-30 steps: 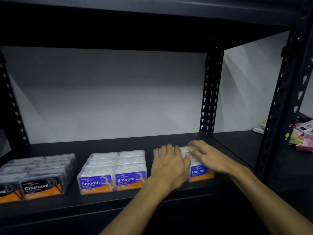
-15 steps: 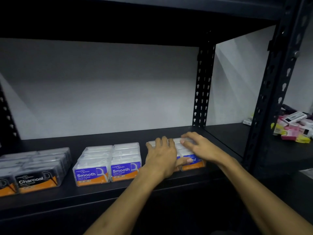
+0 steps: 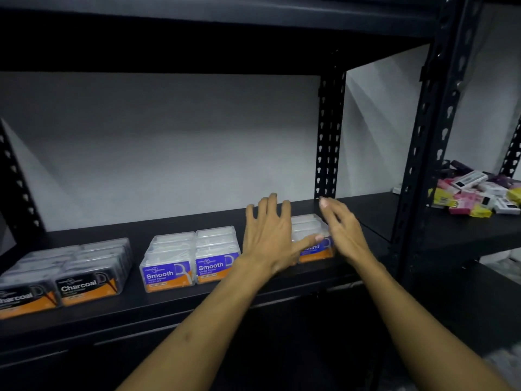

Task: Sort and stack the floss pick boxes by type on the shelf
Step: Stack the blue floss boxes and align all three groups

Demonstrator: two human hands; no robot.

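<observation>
While both hands hover over the group at the right of the black shelf [image 3: 197, 301], three groups of clear floss pick boxes stand along its front edge. At about 8 o'clock are the Charcoal boxes [image 3: 88, 289], black and orange labels, two labelled fronts showing side by side with more rows behind; their exact number cannot be told. At about 7 o'clock, well apart from them, are the Smooth boxes [image 3: 191, 258], two purple and orange fronts touching side by side, each with further boxes behind. Near 5 o'clock are the Round boxes [image 3: 313, 235], one partly hidden label showing; how many lie beneath the hands cannot be told.

One left hand [image 3: 267, 238] is spread flat over the left part of the Round group, fingers apart and extended, thumb pointing toward 3 o'clock across the label. One right hand [image 3: 342, 232] is just beside it at the group's right edge, fingers loosely apart and blurred, clamped on nothing. Whether either palm touches the boxes cannot be told.

At 2 o'clock, on the neighbouring shelf, lies a loose heap of small packages [image 3: 476, 196], pink, yellow and white.
</observation>
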